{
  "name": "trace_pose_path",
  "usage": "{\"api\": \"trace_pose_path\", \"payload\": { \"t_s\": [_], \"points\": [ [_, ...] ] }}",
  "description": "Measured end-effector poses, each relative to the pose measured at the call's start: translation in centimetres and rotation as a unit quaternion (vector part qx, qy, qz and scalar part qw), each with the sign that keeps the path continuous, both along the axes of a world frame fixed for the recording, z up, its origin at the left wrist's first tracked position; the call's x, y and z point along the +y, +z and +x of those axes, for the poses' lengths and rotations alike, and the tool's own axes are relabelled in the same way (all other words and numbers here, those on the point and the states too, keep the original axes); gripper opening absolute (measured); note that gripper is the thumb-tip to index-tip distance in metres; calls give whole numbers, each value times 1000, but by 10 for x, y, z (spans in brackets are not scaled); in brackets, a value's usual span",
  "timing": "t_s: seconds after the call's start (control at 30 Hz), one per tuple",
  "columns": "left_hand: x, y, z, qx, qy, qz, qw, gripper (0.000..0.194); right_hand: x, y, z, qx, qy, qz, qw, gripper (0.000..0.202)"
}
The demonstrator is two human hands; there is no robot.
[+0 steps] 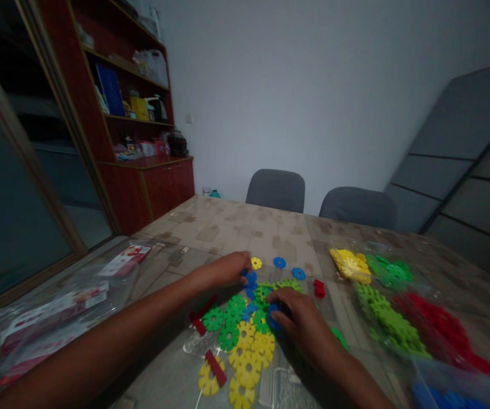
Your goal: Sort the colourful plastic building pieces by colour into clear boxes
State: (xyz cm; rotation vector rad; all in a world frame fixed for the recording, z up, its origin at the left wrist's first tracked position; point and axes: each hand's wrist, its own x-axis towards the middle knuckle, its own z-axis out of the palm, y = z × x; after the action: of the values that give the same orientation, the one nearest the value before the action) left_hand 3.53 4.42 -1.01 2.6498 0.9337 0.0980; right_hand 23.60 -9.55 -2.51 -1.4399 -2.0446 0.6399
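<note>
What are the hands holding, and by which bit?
The right hand holds a blue wheel by its edge. The left hand is at another blue wheel; its grip can't be told.

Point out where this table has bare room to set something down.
Widest: the far part of the table, between the loose discs and gray chairs. Smaller: between the left packets and left arm. Crowded: the middle, around left hand and right hand, and the right side, with bagged pieces.
</note>
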Motion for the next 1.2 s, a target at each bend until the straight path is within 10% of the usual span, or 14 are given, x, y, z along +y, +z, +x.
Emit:
{"api": "trace_pose_path", "payload": {
  "t_s": [0.3,0.7,1.2],
  "points": [
    [-1,-2,4,-12,20,-23,999,40,7,8,-8,-79,68,-48,993,23],
    [-27,20,-35,-94,29,-162,982,12,25,10,-36,0,8,-21,1000,25],
    [-40,4,-45,-159,28,-250,955,11,22,-3,-33,-38,14,-90,995,28]
  ]
}}
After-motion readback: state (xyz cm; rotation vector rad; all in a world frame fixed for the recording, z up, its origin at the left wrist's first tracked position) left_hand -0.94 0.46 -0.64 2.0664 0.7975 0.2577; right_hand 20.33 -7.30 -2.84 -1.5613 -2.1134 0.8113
